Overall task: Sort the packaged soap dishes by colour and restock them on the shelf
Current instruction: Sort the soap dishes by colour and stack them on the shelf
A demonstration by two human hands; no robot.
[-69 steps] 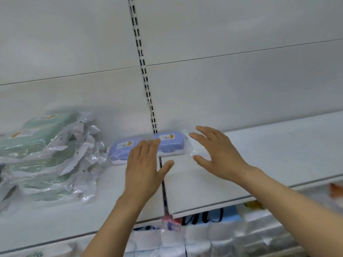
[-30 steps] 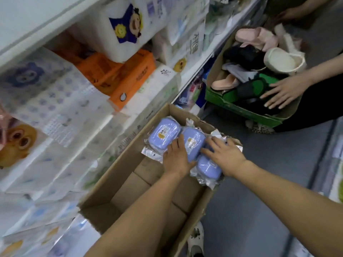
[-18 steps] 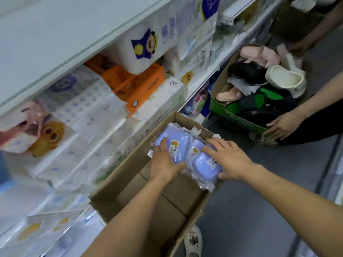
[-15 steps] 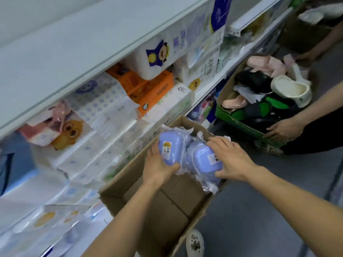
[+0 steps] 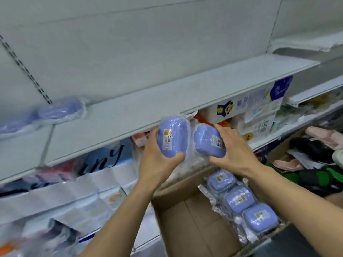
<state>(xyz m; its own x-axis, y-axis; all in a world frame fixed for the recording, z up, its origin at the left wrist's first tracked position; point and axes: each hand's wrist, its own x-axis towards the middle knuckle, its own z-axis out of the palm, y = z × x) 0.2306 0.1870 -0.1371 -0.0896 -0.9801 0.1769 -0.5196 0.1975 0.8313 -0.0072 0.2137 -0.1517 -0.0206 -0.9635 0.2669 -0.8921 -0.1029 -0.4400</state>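
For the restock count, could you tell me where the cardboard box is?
The cardboard box sits low and right of centre, below both hands, three blue soap dishes along its right edge.

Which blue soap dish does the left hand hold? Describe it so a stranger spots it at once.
Start at the white shelf and drop to its front edge, where two hands lift packaged blue dishes above the cardboard box. The left hand holds the left dish. It stands upright with its label facing the camera, unlike the tilted one beside it.
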